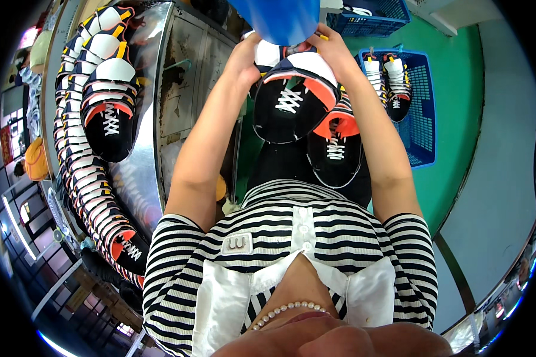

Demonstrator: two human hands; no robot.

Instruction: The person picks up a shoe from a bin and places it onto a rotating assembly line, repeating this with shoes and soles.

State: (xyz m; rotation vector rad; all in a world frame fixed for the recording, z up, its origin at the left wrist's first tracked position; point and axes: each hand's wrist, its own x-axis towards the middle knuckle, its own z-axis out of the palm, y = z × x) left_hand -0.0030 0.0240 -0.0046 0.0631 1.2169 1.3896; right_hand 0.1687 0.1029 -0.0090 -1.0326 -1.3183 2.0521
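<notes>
In front of my body I hold a black, white and orange shoe upper [280, 122] with white laces, its toe pointing toward me. My left hand [242, 64] grips its far left side, and my right hand [335, 55] is closed at its far right side. A smooth blue object [283, 18] at the top edge hides some of my fingers and the far end of the upper. Just below my right hand, a second matching shoe upper [335, 163] rests by my lap, partly covered by the held one.
On my left, a long overlapping row of matching uppers [83, 146] curves along a shiny metal table [138, 175]. A blue plastic basket [424, 128] with a pair of shoes [393, 89] stands on the green floor at right. Another blue basket [372, 25] is behind it.
</notes>
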